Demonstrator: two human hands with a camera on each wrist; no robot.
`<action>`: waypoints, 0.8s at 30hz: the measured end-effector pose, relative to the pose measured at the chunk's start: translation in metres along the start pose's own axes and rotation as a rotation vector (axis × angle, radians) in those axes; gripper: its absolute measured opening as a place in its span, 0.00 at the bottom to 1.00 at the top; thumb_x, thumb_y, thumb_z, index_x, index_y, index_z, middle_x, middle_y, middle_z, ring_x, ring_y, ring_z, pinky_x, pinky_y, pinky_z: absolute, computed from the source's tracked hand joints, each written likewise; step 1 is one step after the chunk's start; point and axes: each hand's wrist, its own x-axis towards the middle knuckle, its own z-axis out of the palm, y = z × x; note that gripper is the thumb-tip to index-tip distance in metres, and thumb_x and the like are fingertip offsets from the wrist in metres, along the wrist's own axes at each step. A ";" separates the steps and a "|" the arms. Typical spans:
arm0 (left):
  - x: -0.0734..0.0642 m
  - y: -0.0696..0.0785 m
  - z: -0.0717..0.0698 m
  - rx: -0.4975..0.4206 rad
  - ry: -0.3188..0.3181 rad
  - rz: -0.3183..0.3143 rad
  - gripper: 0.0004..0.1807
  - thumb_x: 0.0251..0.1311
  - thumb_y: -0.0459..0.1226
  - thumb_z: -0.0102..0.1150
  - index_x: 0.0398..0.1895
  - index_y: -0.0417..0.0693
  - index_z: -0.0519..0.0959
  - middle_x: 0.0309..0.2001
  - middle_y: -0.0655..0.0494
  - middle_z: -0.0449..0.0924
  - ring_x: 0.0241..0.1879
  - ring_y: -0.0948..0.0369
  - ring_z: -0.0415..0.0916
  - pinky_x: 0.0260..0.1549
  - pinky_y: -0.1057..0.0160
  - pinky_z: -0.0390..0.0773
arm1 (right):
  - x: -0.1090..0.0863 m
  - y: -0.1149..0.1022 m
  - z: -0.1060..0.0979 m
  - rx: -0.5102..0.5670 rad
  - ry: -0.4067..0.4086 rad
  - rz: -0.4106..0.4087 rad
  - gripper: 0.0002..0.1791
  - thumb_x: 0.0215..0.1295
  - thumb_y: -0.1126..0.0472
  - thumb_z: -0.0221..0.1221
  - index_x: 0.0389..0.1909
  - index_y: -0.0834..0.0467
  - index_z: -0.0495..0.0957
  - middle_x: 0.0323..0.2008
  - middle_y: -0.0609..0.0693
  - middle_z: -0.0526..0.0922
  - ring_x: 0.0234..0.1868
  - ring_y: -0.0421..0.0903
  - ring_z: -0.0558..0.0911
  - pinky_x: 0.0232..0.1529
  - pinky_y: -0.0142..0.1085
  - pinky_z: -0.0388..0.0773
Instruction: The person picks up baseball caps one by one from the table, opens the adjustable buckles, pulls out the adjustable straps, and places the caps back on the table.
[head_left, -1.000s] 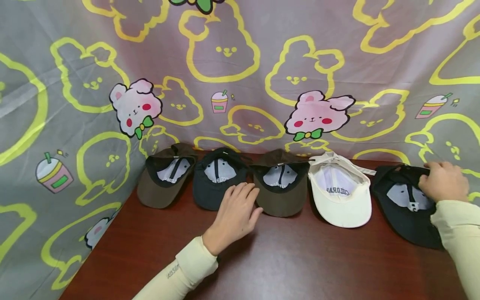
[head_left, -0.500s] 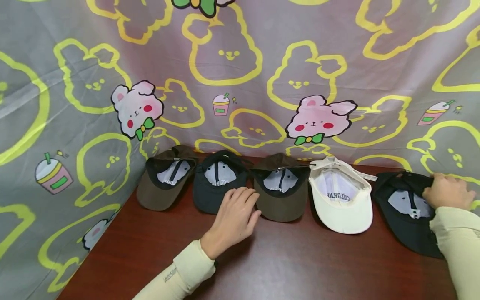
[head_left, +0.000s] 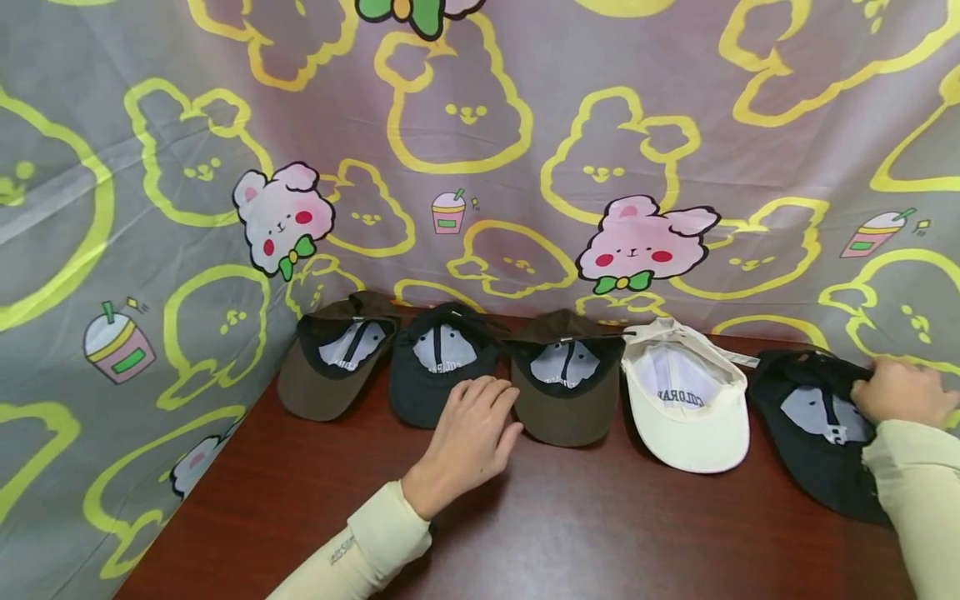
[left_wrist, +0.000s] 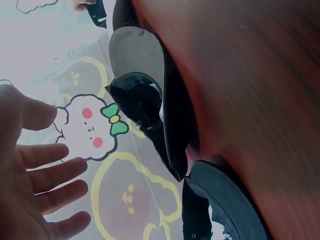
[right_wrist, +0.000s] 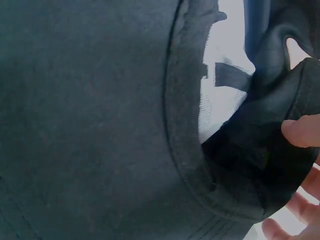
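Note:
Five caps would exceed the naming of a few, so several caps lie crown-back in a row, their insides facing me. At the right end is a black cap (head_left: 817,475), and my right hand (head_left: 907,392) grips its side band. In the right wrist view the thumb (right_wrist: 304,131) presses inside the band, with fingers outside it. My left hand (head_left: 465,442) hovers, fingers relaxed and holding nothing, before a dark navy cap (head_left: 412,396) and a brown cap (head_left: 566,421), overlapping the navy brim in the head view. The left wrist view shows that hand's fingers spread apart.
A white cap (head_left: 690,442) lies between the middle brown cap and the black one. Another brown cap (head_left: 315,392) is at the far left. Behind the reddish-brown table (head_left: 600,533) hangs a grey patterned curtain (head_left: 495,275), which also runs along the left side.
The head view has tilted slightly, so everything sits a little lower. My right hand has shifted slightly right along the black cap's band. The left hand stays nearly still.

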 end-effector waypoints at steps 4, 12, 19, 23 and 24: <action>-0.001 0.000 0.000 0.004 -0.001 -0.003 0.19 0.64 0.47 0.58 0.53 0.48 0.80 0.53 0.54 0.82 0.57 0.56 0.75 0.56 0.52 0.74 | -0.003 -0.002 -0.010 0.036 0.021 -0.026 0.13 0.53 0.64 0.50 0.32 0.71 0.74 0.36 0.80 0.75 0.39 0.81 0.73 0.41 0.72 0.65; -0.003 0.000 0.002 -0.002 -0.008 -0.003 0.20 0.64 0.47 0.57 0.54 0.47 0.80 0.54 0.53 0.82 0.57 0.55 0.75 0.56 0.51 0.74 | -0.010 -0.015 -0.037 0.084 0.075 -0.062 0.19 0.56 0.65 0.50 0.45 0.75 0.70 0.40 0.80 0.75 0.34 0.76 0.77 0.31 0.63 0.69; -0.002 0.001 0.002 -0.008 -0.007 0.010 0.20 0.64 0.47 0.57 0.54 0.47 0.80 0.54 0.53 0.82 0.57 0.55 0.75 0.56 0.51 0.73 | -0.014 -0.023 -0.053 0.152 0.153 -0.094 0.15 0.58 0.66 0.54 0.41 0.74 0.72 0.40 0.79 0.76 0.36 0.77 0.76 0.32 0.57 0.67; -0.002 0.001 0.003 -0.012 -0.019 0.008 0.20 0.64 0.47 0.57 0.54 0.47 0.80 0.54 0.53 0.82 0.57 0.55 0.75 0.56 0.50 0.74 | -0.017 -0.023 -0.059 0.232 0.222 -0.136 0.13 0.56 0.69 0.56 0.39 0.74 0.75 0.40 0.78 0.77 0.38 0.78 0.75 0.32 0.56 0.63; -0.002 0.001 0.003 -0.013 -0.022 0.007 0.20 0.65 0.47 0.57 0.55 0.47 0.80 0.54 0.53 0.82 0.58 0.55 0.75 0.56 0.50 0.73 | -0.018 -0.023 -0.061 0.250 0.231 -0.143 0.12 0.55 0.70 0.56 0.39 0.74 0.75 0.40 0.78 0.77 0.38 0.78 0.75 0.31 0.55 0.63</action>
